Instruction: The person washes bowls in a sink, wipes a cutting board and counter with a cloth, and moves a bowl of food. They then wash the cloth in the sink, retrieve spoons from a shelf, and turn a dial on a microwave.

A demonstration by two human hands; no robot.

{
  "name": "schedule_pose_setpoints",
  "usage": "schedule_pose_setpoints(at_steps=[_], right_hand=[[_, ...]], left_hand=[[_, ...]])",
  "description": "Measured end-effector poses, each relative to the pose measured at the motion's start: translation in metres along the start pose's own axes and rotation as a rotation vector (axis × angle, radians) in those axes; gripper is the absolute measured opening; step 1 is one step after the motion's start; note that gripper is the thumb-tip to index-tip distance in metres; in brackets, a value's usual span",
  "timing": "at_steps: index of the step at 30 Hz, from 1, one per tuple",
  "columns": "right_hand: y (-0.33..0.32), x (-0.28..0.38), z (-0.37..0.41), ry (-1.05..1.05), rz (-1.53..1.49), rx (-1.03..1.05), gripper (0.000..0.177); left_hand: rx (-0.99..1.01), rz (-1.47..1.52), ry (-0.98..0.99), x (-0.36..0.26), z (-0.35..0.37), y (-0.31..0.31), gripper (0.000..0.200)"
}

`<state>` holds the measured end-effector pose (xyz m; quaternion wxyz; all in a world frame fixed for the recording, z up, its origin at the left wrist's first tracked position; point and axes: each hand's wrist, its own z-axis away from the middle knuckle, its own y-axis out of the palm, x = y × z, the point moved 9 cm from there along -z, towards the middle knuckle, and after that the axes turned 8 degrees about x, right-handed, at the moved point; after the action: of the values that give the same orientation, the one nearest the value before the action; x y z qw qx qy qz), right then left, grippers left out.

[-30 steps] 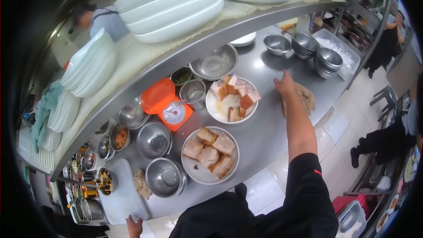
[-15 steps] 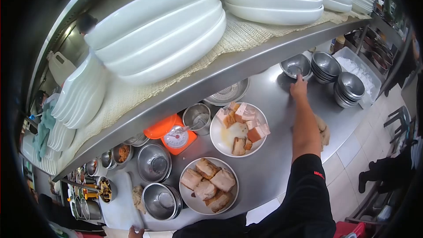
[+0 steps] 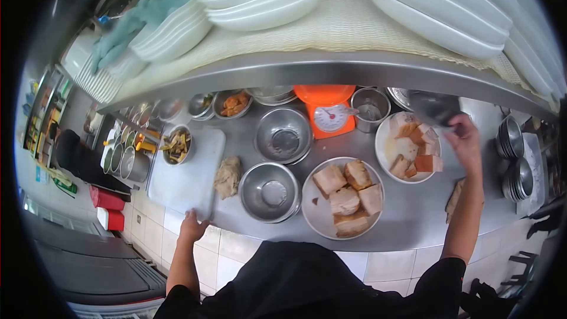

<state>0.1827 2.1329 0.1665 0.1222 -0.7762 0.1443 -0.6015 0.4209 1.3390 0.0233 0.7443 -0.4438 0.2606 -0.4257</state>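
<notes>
My right hand (image 3: 463, 132) pinches the rim of a dark metal bowl (image 3: 434, 106), held above the back right of the steel counter, partly over a white plate (image 3: 390, 162) with cut meat pieces. My left hand (image 3: 194, 224) rests at the front edge of a white cutting board (image 3: 186, 195); its fingers are small in view and I cannot tell if they grip it. A second white plate (image 3: 313, 204) holds several browned meat blocks. Beside it stand stacked metal bowls (image 3: 251, 192). A crumpled brown cloth (image 3: 227, 177) lies right of the board.
An orange scale (image 3: 332, 119) stands at the back. Overhead, a steel shelf (image 3: 331, 65) carries stacked white dishes (image 3: 437, 9). Bowl stacks (image 3: 518, 180) stand at the right. A bowl of food strips (image 3: 176, 145) sits on the board. At the left is a person in dark clothes (image 3: 82, 159).
The view has swung left. My right hand has lifted the metal bowl from the counter and brought it toward the meat plate. My left hand remains at the board's edge.
</notes>
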Motion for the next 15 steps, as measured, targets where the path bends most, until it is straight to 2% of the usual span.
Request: schedule_pose_setpoints(at_steps=[1, 3, 4, 6, 8, 9, 11, 14, 15], right_hand=[[0.042, 0.044, 0.0, -0.118, 0.058, 0.109, 0.032], [0.125, 0.103, 0.007, -0.088, 0.181, 0.372, 0.033], [0.164, 0.13, 0.01, -0.191, 0.169, 0.446, 0.033], [0.244, 0.131, 0.013, -0.206, 0.093, 0.651, 0.032], [0.304, 0.125, 0.015, -0.102, 0.041, 0.667, 0.036], [0.324, 0.116, 0.012, -0.154, 0.117, 0.624, 0.043], [0.335, 0.105, 0.022, -0.256, 0.475, 0.359, 0.054], [0.291, 0.118, 0.042, -0.222, 0.517, 0.329, 0.058], [0.266, 0.108, 0.042, -0.11, 0.502, 0.328, 0.056]], left_hand=[[0.013, -0.012, -0.02, -0.002, -0.001, 0.001, 0.083], [0.034, -0.006, -0.049, -0.007, 0.001, 0.005, 0.085], [0.036, 0.008, -0.06, -0.008, 0.003, 0.004, 0.087], [0.104, 0.043, -0.083, -0.017, 0.012, -0.004, 0.093], [0.034, -0.043, 0.074, 0.003, -0.009, 0.021, 0.097], [0.045, -0.037, 0.057, 0.004, -0.01, 0.024, 0.097], [0.05, -0.045, 0.041, -0.003, -0.004, 0.015, 0.097], [0.036, -0.03, 0.039, -0.007, -0.003, 0.001, 0.092], [0.04, -0.012, 0.03, -0.004, 0.003, 0.0, 0.089]])
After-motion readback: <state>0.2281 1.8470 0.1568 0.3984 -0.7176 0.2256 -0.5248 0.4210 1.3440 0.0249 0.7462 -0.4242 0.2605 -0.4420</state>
